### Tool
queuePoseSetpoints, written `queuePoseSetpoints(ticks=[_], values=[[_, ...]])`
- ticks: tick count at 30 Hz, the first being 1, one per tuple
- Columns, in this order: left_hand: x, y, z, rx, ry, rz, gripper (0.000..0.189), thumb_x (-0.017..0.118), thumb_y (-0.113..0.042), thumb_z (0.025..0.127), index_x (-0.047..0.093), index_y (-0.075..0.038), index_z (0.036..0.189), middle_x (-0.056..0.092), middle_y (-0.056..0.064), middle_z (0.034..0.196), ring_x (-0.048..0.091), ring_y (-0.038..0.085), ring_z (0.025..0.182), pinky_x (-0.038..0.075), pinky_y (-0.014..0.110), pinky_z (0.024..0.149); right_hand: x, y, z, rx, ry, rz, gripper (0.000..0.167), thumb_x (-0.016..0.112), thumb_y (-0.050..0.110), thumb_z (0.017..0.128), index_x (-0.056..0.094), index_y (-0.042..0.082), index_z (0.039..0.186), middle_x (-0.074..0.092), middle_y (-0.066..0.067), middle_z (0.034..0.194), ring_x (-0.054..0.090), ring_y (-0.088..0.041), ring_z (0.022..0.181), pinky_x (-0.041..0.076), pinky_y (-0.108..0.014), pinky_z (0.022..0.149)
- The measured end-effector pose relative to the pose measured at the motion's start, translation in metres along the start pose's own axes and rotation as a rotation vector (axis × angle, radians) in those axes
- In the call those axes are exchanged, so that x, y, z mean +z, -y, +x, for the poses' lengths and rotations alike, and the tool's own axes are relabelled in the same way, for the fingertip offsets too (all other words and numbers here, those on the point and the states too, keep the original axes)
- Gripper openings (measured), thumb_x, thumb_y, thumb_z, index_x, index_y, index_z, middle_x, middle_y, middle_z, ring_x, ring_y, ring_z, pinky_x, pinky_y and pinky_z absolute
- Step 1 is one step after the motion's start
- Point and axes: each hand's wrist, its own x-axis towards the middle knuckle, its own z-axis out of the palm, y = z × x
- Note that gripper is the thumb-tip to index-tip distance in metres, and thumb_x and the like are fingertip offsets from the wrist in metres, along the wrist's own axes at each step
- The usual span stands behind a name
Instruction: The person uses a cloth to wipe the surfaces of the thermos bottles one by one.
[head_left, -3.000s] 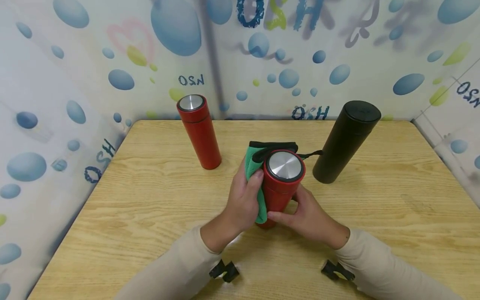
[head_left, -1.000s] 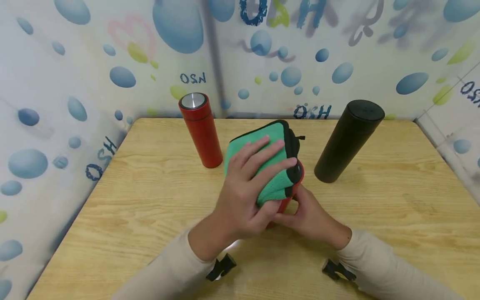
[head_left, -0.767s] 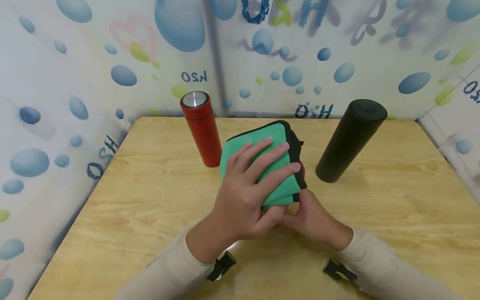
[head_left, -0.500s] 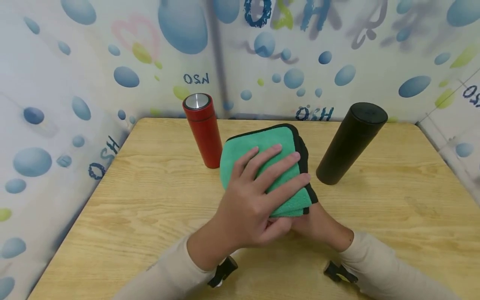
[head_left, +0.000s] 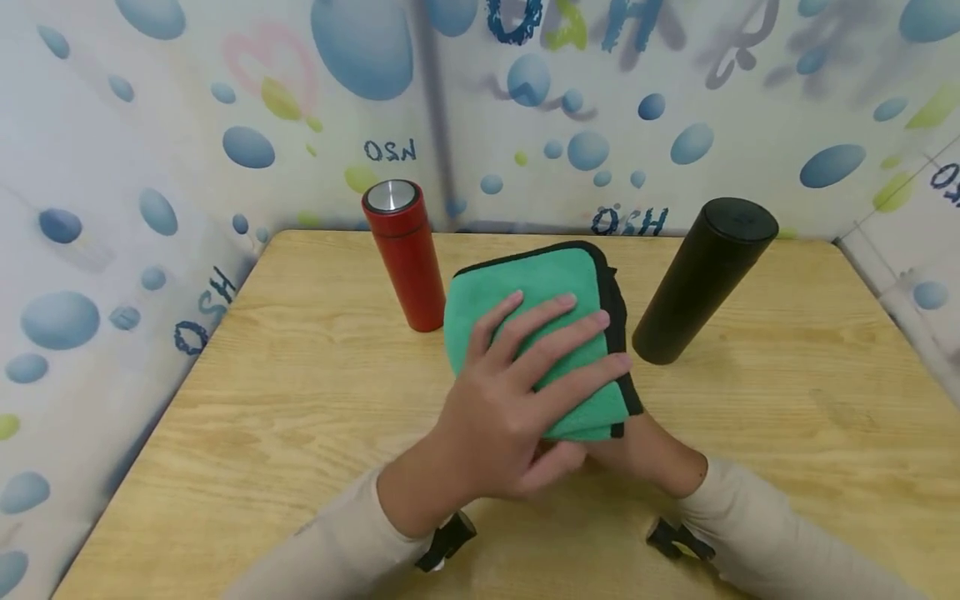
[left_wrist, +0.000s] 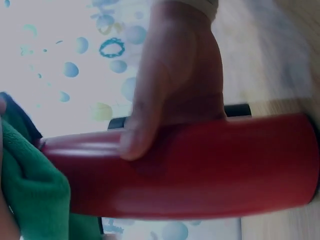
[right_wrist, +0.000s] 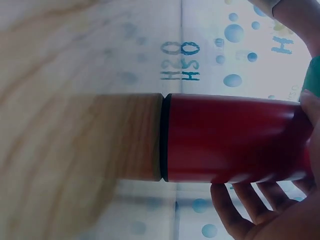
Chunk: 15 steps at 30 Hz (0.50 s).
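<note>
At the middle of the table [head_left: 315, 375], a red flask [left_wrist: 215, 175] stands upright with its base on the surface, its body gripped by the right hand [left_wrist: 175, 75], thumb and fingers bent around it. Over its top lies a folded green cloth [head_left: 547, 275], the left hand [head_left: 510, 408] laid across it with fingers spread. Farther back stand a second flask [head_left: 408, 258], left, and a black flask [head_left: 701, 283], right.

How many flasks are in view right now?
3: a red flask stands at the left, a black flask at the right, and the right hand holds a second red flask, which the green cloth hides in the head view.
</note>
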Motion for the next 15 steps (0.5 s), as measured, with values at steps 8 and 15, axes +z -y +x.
queuePoseSetpoints(ticks=[8,15], values=[[-0.0032,0.001,0.0006,-0.181,-0.047,-0.142,0.046,0.039,-0.03,0.094,0.067,-0.013,0.126,0.058,0.013,0.14,0.045,0.031,0.138,0.033,0.049,0.117,0.0012,0.0091,0.0108,0.128,-0.006,0.096,0.065,0.08,0.014,0.084,0.043,0.018,0.138,0.057,0.005,0.127,0.055,-0.009,0.114,0.047,-0.023,0.098],[0.0033,0.0016,-0.0005,-0.087,-0.02,-0.058,0.055,0.028,-0.043,0.102,0.068,-0.016,0.126,0.058,0.012,0.142,0.044,0.031,0.14,0.028,0.056,0.118,0.0004,0.003,0.0095,0.027,-0.024,0.117,0.066,0.077,0.002,0.082,0.04,0.012,0.136,0.053,0.001,0.12,0.05,-0.008,0.107,0.044,-0.02,0.094]])
